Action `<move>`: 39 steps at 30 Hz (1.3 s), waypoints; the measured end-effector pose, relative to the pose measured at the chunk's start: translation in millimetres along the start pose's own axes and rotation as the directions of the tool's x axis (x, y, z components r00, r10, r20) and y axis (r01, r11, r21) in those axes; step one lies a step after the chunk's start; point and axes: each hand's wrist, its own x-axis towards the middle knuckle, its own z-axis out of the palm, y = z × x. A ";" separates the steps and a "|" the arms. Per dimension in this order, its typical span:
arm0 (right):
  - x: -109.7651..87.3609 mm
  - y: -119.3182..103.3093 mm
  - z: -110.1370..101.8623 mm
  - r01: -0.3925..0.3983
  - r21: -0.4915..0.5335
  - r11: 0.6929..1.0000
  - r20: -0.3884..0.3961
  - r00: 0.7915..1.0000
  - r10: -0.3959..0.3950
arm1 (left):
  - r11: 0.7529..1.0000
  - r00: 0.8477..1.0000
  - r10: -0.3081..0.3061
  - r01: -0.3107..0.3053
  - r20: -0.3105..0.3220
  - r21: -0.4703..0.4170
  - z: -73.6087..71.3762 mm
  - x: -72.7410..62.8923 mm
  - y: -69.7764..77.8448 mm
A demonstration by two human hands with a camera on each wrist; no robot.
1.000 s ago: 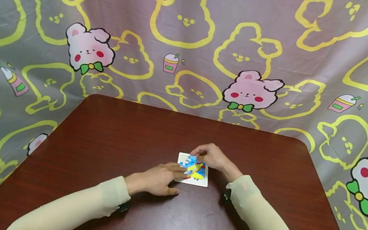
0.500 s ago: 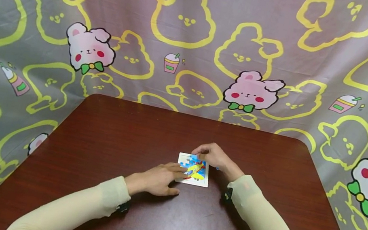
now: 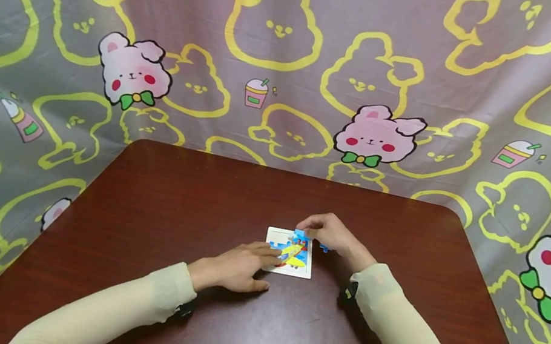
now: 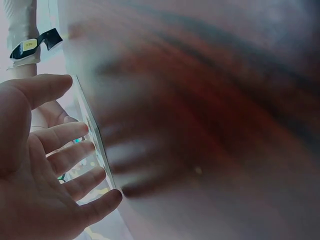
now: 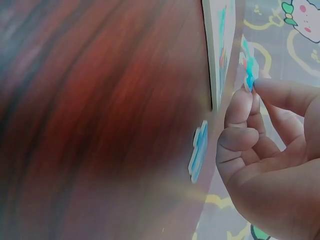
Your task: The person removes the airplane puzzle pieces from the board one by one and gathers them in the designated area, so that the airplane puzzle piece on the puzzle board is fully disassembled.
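Across the brown table (image 3: 183,192), a person's left hand (image 3: 239,264) lies at eight o'clock, fingers straight and slightly spread, and the right hand (image 3: 331,234) at two o'clock. Between them, at the dial's centre, is the puzzle board (image 3: 277,236), left fingers over its nine o'clock side. At its one o'clock edge the right fingertips pinch a blue piece (image 3: 300,233); a loose piece (image 5: 199,152) lies just off its three o'clock side.

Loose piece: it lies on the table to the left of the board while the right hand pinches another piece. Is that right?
The side is wrong: the head view shows the loose piece on the table to the right of the board. The right hand does pinch another piece.
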 end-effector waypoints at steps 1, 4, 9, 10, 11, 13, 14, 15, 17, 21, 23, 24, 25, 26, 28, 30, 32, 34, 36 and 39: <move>-0.8 0.5 -1.2 -0.007 0.011 1.000 0.001 1.000 0.007 | 1.000 1.000 0.001 -0.001 0.001 0.001 -0.3 0.1 0.3; -3.1 2.0 -5.1 -0.019 0.021 1.000 0.004 1.000 0.019 | 1.000 1.000 -0.001 0.001 0.011 0.004 -0.5 0.4 0.6; -8.9 6.2 -14.7 -0.019 0.010 1.000 -0.010 1.000 0.019 | 1.000 1.000 -0.006 0.006 0.018 0.007 0.3 1.2 1.1; -9.9 7.4 -16.9 -0.020 0.008 1.000 -0.012 1.000 0.020 | 1.000 1.000 -0.008 0.008 0.019 0.007 0.4 1.2 1.2; -10.7 9.1 -19.0 -0.024 0.008 1.000 -0.013 1.000 0.024 | 1.000 1.000 -0.011 0.010 0.019 0.006 0.7 1.3 1.2; -12.2 13.0 -23.3 -0.026 0.006 1.000 -0.015 1.000 0.026 | 1.000 1.000 -0.013 0.013 0.020 0.008 1.2 1.5 1.2; -13.3 14.6 -25.6 -0.027 0.005 1.000 -0.014 1.000 0.027 | 1.000 1.000 -0.015 0.014 0.019 0.009 1.3 1.6 1.2; -14.3 16.4 -27.9 -0.030 0.005 1.000 -0.013 0.999 0.030 | 1.000 1.000 -0.015 0.015 0.019 0.010 1.6 1.7 1.1; -16.5 19.7 -32.8 -0.035 0.005 0.999 -0.012 0.999 0.035 | 1.000 1.000 -0.017 0.017 0.020 0.012 1.7 1.8 1.0; -21.7 25.1 -42.9 -0.057 0.003 0.998 -0.009 0.998 0.057 | 1.000 1.000 -0.017 0.017 0.022 0.013 1.0 1.7 1.2; -23.4 28.4 -47.3 -0.076 0.008 0.997 -0.011 0.997 0.076 | 1.000 1.000 -0.016 0.016 0.022 0.014 0.6 1.4 1.3; -24.2 30.4 -49.3 -0.078 0.003 0.997 -0.006 0.997 0.078 | 1.000 1.000 -0.016 0.015 0.021 0.017 0.6 1.4 1.3; -25.0 32.3 -51.0 -0.082 0.001 0.997 -0.005 0.997 0.082 | 1.000 1.000 -0.016 0.015 0.022 0.019 0.4 1.2 1.4; -25.7 34.2 -52.7 -0.081 -0.003 0.997 -0.001 0.997 0.081 | 1.000 1.000 -0.016 0.016 0.024 0.019 0.4 1.1 1.4; -27.0 38.0 -55.4 -0.093 0.001 0.996 0.002 0.996 0.093 | 1.000 0.999 -0.017 0.016 0.028 0.022 0.3 0.9 1.5; -28.9 40.9 -58.2 -0.096 -0.003 0.995 0.003 0.995 0.096 | 1.000 0.999 -0.017 0.017 0.031 0.023 -0.1 0.6 2.0; -30.9 43.7 -61.4 -0.088 -0.004 0.996 0.006 0.996 0.088 | 1.000 0.999 -0.018 0.018 0.034 0.023 -0.2 0.3 2.3; -33.0 46.0 -64.3 -0.088 -0.001 0.996 0.002 0.996 0.088 | 1.000 0.999 -0.017 0.016 0.033 0.024 -0.5 0.1 2.5; -34.9 48.4 -67.4 -0.085 -0.010 0.996 0.003 0.996 0.085 | 1.000 0.999 -0.016 0.015 0.032 0.026 -0.5 0.0 2.4; -36.9 51.6 -70.7 -0.099 -0.023 0.995 0.000 0.995 0.099 | 1.000 0.999 -0.015 0.014 0.031 0.026 -0.9 -0.1 2.2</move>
